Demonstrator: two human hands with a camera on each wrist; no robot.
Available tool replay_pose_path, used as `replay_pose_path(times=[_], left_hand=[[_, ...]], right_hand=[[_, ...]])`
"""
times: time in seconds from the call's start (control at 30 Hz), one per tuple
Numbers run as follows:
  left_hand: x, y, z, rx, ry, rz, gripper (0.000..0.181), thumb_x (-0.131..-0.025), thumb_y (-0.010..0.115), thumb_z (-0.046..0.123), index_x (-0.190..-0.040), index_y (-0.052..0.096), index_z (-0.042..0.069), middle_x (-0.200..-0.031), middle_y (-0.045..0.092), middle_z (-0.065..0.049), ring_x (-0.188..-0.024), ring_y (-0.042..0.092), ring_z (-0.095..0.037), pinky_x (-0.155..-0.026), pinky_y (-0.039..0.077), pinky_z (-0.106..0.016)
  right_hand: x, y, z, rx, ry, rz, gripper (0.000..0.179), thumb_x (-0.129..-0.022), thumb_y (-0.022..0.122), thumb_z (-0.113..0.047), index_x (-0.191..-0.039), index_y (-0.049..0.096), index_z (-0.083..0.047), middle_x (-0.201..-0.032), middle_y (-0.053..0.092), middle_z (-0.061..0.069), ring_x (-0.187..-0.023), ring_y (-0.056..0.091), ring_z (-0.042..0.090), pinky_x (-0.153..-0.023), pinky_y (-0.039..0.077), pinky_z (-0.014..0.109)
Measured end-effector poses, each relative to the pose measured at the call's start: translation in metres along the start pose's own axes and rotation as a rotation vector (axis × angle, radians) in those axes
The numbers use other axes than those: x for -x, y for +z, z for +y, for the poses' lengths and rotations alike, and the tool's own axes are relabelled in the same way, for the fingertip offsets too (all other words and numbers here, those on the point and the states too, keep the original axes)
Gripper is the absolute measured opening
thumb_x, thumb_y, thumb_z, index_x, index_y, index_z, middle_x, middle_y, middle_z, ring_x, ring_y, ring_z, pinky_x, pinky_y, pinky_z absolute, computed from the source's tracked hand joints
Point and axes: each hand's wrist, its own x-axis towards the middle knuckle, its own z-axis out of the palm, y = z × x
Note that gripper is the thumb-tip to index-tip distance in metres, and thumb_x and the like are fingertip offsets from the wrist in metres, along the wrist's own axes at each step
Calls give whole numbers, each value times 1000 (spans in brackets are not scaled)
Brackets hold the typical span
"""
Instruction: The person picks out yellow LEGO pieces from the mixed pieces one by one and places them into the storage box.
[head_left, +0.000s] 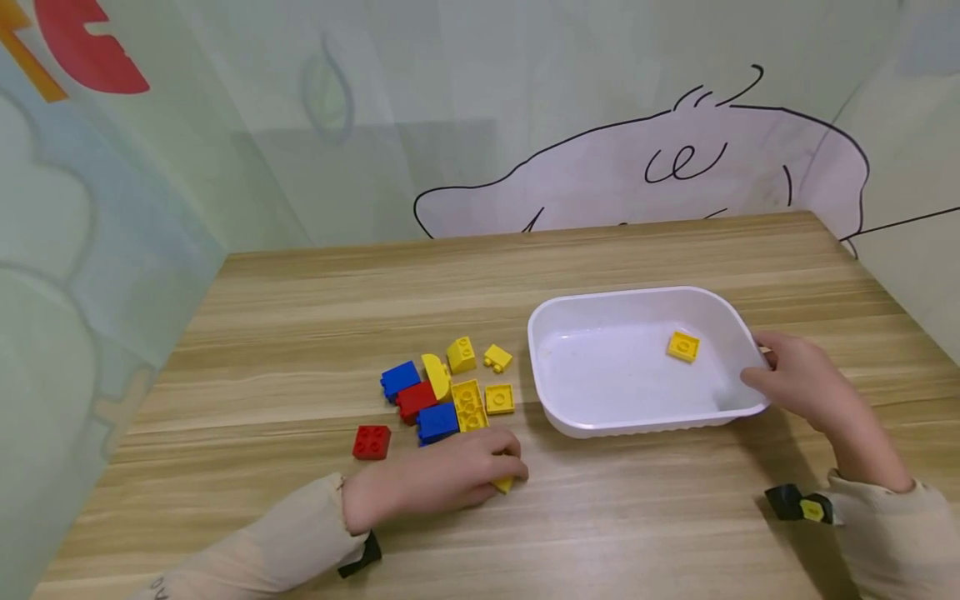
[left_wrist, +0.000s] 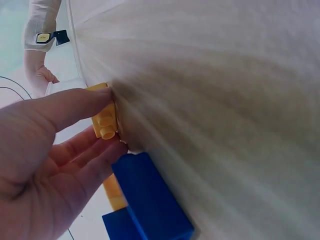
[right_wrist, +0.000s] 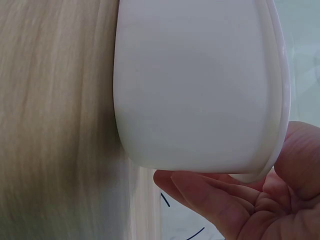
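Observation:
My left hand (head_left: 446,473) pinches a small yellow brick (head_left: 503,484) between thumb and fingers, low over the table. In the left wrist view this yellow brick (left_wrist: 104,117) shows round studs beneath the thumb, with a blue brick (left_wrist: 150,195) close by the fingers. My right hand (head_left: 810,385) grips the right end of a white plastic basin (head_left: 615,427), thumb at the rim and fingers against the outer wall. Seen from the right wrist, the basin's side wall (right_wrist: 195,90) fills most of the picture. One yellow square piece (head_left: 683,347) lies inside the basin.
Left of the basin lies a group of red, blue and yellow bricks, among them a red brick (head_left: 416,402) and a yellow half-round piece (head_left: 437,377). Another red brick (head_left: 371,442) sits apart at its left. A wall panel (head_left: 360,183) stands behind the wooden table (head_left: 337,292).

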Motion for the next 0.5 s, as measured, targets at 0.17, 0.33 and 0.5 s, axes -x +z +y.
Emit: replay_pose_path(times=[0.17,0.33,0.5], left_hand=[[0,0,0,-7,0,2,26,-89,63,11,-115,62,12,-107,54,1,-94,50,-7,-86,40,-11],[-1,0,0,0,-10,-7,25,-89,63,13,-114,62,13,-107,54,2,-93,49,-6,-85,40,-11],[-1,-1,0,18,-30,-16,24,-89,63,13,-113,63,13,-105,54,2,-91,49,-6,-83,40,-11]], right_hand=[[0,0,0,5,7,2,53,-83,59,-8,-124,40,20,-104,56,36,-73,57,26,-62,54,37],[0,0,0,2,10,-3,54,-83,59,-8,-124,40,20,-104,55,37,-73,57,27,-63,54,38],[0,0,-1,0,2,2,53,-83,59,-7,-124,40,20,-103,56,36,-73,57,26,-62,54,36]])
